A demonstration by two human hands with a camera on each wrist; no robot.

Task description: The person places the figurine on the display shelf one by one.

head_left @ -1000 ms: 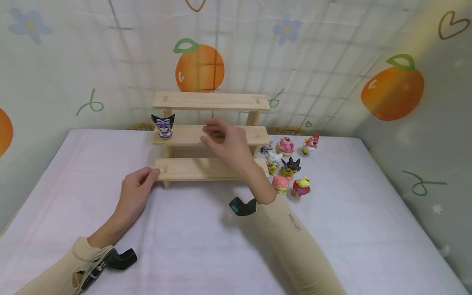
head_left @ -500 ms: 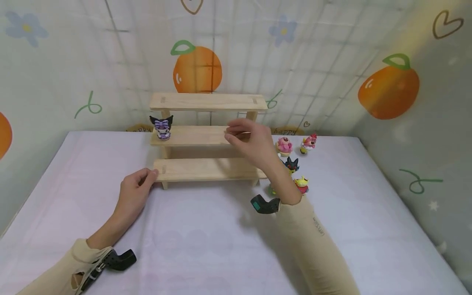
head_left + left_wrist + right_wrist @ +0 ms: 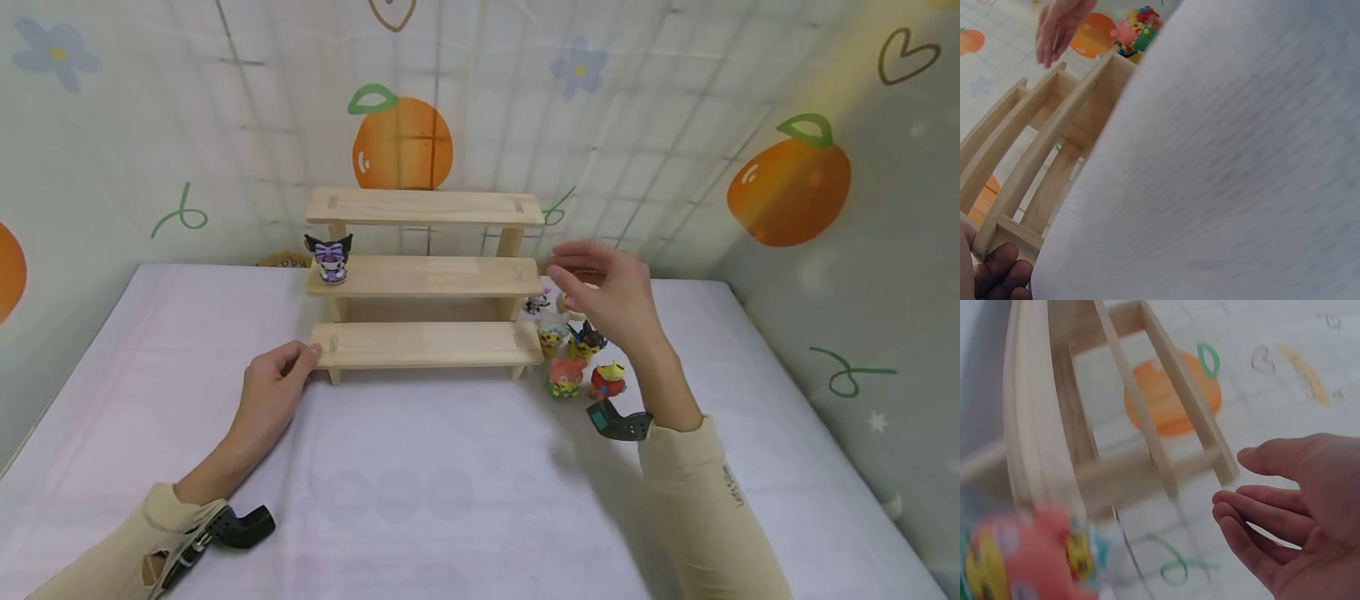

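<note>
A three-tier wooden display shelf (image 3: 427, 343) stands toward the back of the table. My left hand (image 3: 272, 396) pinches the left end of its lowest board, thumb above and fingertips (image 3: 1002, 259) below. On the left of the middle board stands a black-and-purple eared figurine (image 3: 330, 260). My right hand (image 3: 611, 292) hovers above the figurines right of the shelf, holding nothing, its fingers loosely bent and apart from the thumb. Beneath it are a red figurine with a yellow head (image 3: 607, 381), a pink-and-green figurine (image 3: 566, 377) and a dark-eared figurine (image 3: 587, 340). The hand partly hides the rear ones.
A white cloth (image 3: 420, 500) covers the table. Behind it hangs a pale curtain with printed oranges (image 3: 402, 143), and grid lines show through it. A white-topped figurine (image 3: 552, 333) and a small greyish figurine (image 3: 536, 302) stand close to the shelf's right end.
My right hand has moved right, from in front of the middle board to above the figurines. My left hand keeps its grip on the shelf, and the black-and-purple figurine stays in place.
</note>
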